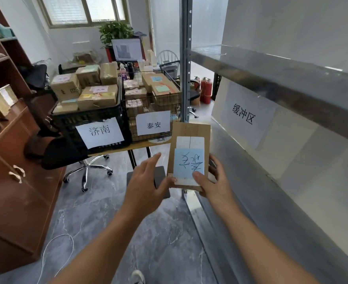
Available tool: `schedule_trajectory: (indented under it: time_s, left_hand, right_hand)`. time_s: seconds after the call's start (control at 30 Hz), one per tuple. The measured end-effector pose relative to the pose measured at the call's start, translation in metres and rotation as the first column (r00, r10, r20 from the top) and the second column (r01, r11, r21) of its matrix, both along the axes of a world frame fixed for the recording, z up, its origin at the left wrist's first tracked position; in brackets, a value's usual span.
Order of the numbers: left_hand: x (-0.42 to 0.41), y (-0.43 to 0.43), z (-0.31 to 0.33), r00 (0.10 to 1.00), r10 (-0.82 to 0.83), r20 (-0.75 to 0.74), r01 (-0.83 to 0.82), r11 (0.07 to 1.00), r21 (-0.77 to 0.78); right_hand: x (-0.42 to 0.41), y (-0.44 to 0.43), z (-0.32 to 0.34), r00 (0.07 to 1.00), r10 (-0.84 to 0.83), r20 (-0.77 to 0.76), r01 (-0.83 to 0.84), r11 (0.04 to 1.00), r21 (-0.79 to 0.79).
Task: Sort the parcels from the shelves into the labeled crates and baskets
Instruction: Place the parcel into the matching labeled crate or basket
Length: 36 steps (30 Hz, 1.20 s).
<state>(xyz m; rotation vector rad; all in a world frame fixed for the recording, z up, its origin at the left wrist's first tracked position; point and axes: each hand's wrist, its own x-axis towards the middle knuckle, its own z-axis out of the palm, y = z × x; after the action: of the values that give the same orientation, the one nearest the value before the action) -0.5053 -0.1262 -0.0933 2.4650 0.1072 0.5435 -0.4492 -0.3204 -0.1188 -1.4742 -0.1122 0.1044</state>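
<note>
A flat cardboard parcel [191, 136] with a blue handwritten note on top is held in front of me, beside the metal shelf [271, 74]. My right hand [214, 181] grips its near right corner, thumb on top and fingers underneath. My left hand [146, 181] is at the parcel's left edge with fingers stretched out; I cannot tell whether it touches. Ahead on a small table stand a black crate [66, 128] with a white paper label and a wire basket [169, 99] with its own label, both loaded with several cardboard boxes.
A brown wooden cabinet [15, 181] lines the left side. A black office chair [66, 152] on wheels stands before the table. The metal shelf on the right carries a paper sign. Red fire extinguishers [207, 89] stand behind the shelf post. A white cable lies on the floor.
</note>
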Motion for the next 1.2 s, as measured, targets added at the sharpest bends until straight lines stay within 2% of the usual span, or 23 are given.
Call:
schedule_trajectory:
  time_s: [0.37,0.5,0.6,0.87,1.03,1.2]
  left_hand:
    - [0.14,0.159,0.02,0.991,0.13,0.03,-0.132,0.921,0.366]
    - [0.191,0.22,0.028,0.988,0.15,-0.021,-0.13,0.915,0.382]
    - [0.226,0.254,0.037,0.989,0.146,-0.03,-0.124,0.917,0.379]
    - [0.297,0.298,0.044,0.984,0.174,-0.035,-0.158,0.947,0.279]
    - [0.346,0.321,0.047,0.973,0.227,-0.039,-0.21,0.944,0.253]
    - [0.403,0.344,0.053,0.96,0.27,-0.076,-0.245,0.939,0.24]
  right_hand:
    - [0.14,0.123,0.014,0.999,0.029,0.039,-0.027,0.997,-0.07]
    - [0.2,0.174,0.026,0.999,0.026,0.033,-0.025,0.999,-0.028]
    - [0.237,0.2,0.036,0.999,0.01,0.035,-0.008,0.999,-0.051]
    - [0.331,0.246,0.074,0.996,0.007,0.087,0.001,0.995,-0.101]
    - [0.407,0.282,0.091,0.994,0.042,0.105,-0.024,0.986,-0.164]
    - [0.485,0.329,0.092,0.981,0.175,0.08,-0.147,0.95,-0.276]
